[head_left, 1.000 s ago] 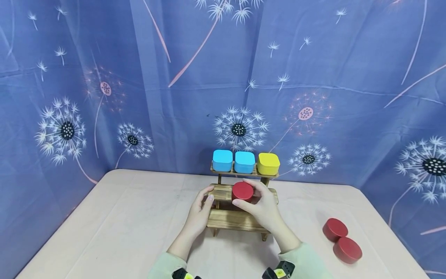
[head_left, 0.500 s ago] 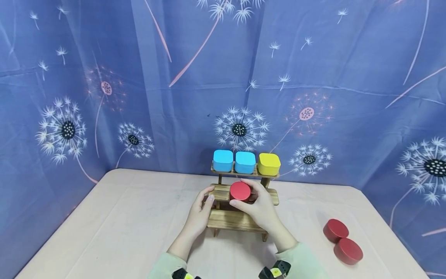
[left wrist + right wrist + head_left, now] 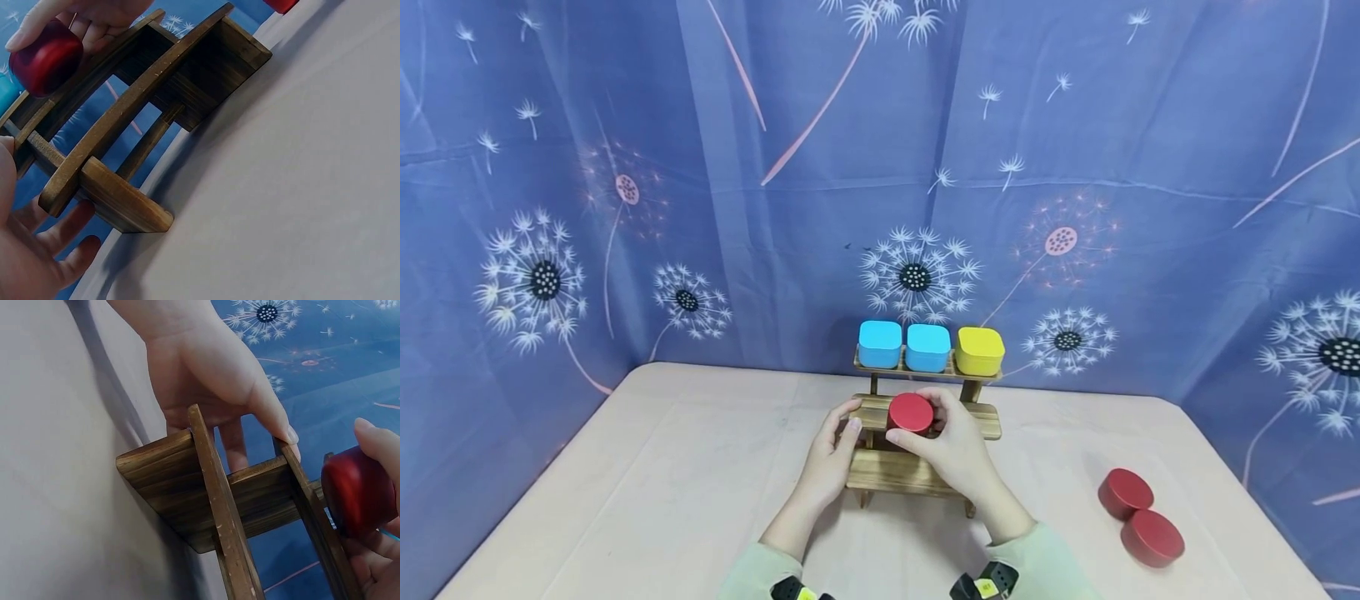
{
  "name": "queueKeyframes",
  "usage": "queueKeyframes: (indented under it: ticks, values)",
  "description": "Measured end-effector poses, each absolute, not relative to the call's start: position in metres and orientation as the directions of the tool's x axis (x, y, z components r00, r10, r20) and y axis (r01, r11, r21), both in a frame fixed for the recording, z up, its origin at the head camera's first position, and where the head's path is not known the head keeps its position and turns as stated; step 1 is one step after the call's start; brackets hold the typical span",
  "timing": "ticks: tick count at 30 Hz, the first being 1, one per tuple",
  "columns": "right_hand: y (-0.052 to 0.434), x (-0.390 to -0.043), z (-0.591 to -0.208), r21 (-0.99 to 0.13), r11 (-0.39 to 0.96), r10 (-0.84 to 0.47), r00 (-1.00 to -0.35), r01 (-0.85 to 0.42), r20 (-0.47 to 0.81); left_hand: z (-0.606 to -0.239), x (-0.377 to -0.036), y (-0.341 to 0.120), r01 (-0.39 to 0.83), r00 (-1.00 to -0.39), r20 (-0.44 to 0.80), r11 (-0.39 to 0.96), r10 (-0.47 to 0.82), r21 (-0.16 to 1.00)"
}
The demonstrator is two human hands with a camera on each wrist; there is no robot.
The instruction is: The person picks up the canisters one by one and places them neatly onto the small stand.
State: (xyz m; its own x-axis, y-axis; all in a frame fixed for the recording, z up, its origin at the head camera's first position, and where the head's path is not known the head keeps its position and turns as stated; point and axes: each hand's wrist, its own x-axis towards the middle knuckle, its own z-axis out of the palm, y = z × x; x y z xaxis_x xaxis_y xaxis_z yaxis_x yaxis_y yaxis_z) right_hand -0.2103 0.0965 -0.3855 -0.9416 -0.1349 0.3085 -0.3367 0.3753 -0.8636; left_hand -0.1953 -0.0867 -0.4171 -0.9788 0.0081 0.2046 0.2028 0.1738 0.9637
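Observation:
My right hand grips a round red box between thumb and fingers, over the middle tier of a three-step wooden display stand. In the left wrist view the red box is close above that tier. My left hand holds the stand's left end, its thumb on the middle tier's edge and the fingers behind. The right wrist view shows this left hand from the side. Two blue boxes and one yellow box stand in a row on the top tier.
Two more round red boxes lie against each other on the table at the right. The pale table runs back to a blue dandelion-print curtain behind the stand.
My right hand has moved a little to the left along the middle tier with the red box. The left hand has stayed at the stand's end.

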Motion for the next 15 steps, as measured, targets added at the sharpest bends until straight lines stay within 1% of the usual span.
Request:
queueKeyframes:
  ticks: [9,15]
  values:
    - [0.0898,-0.2085,-0.3871,-0.829,0.464,-0.067,-0.946,-0.312,0.318,-0.4186,-0.1969,-0.0863,0.208,-0.978,0.211,0.180,0.006,0.961]
    - [0.0904,-0.2089,-0.3876,-0.799,0.516,-0.065,-0.945,-0.307,0.321,-0.4191,-0.1965,-0.0861,0.213,-0.976,0.215,0.176,0.007,0.961]
